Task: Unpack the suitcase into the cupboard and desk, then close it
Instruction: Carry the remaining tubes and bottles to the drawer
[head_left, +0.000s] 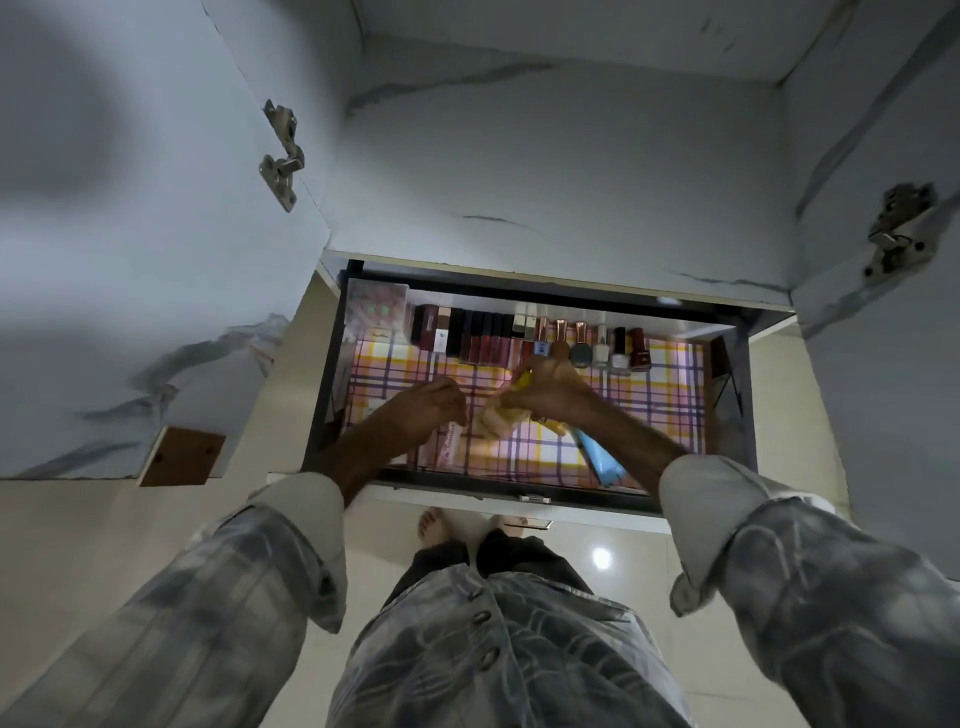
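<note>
Drawer (737, 332) of the cupboard (519, 171) is pulled out, and both hands are down inside it. It is dark and box-shaped, with a checked cloth (654, 410) of pink, yellow and purple lines on its floor, likely there to keep the bottom clean. Along the far side stands a neat row of small bottles (587, 345), some glassy with round caps, some dark and square. They stand up straight, close together, so each one is easy to see and pick.

The right hand (550, 387) has its fingers curled round a yellow thing (522, 384), held over the middle of the drawer, perhaps to set it down near the row. A blue tube (597, 457), long and smooth, sticks out below that wrist toward the near edge; whether the hand holds it too, I cannot tell. The left hand (428, 408) has its fingers bent, just over a pale pink box (449, 444) on the cloth, but whether it is pinching anything I cannot tell.

The suitcase is not in view.
</note>
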